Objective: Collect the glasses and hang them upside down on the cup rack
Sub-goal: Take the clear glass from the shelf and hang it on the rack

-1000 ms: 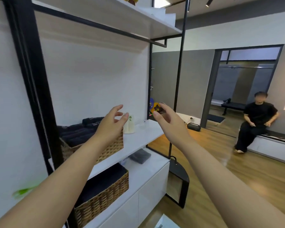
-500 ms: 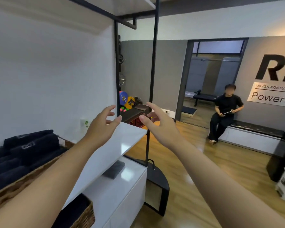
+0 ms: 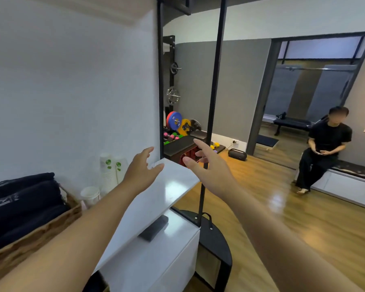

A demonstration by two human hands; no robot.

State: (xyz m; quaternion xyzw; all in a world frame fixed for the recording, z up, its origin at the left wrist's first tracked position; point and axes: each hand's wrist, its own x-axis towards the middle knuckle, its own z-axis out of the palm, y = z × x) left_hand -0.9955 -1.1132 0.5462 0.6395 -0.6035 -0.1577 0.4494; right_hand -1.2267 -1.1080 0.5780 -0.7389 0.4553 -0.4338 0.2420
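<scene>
Reaching out with both arms, I am holding my left hand (image 3: pixel 142 168) and my right hand (image 3: pixel 209 165) in the air with the fingers spread and nothing gripped in either; the left one is hovering over the far corner of the white shelf (image 3: pixel 167 186), the right one is hanging past its edge at about two o'clock from it, over the wooden floor (image 3: pixel 282 218); I judge they are kept loose and ready because I am searching, not grasping. No drinking glasses and no cup rack are showing anywhere, so where they are I cannot tell; the nearest cup-like things are the stacked paper cups (image 3: pixel 109 175) against the wall at nine o'clock from my left hand, with a wicker basket (image 3: pixel 51 224) of dark towels further on at eight o'clock. Compared with half a second ago, the view is swinging back leftwards; the paper cups are coming into sight, the seated person (image 3: pixel 325 148) is sliding off towards three o'clock, and my hands are staying apart and empty as before.
</scene>
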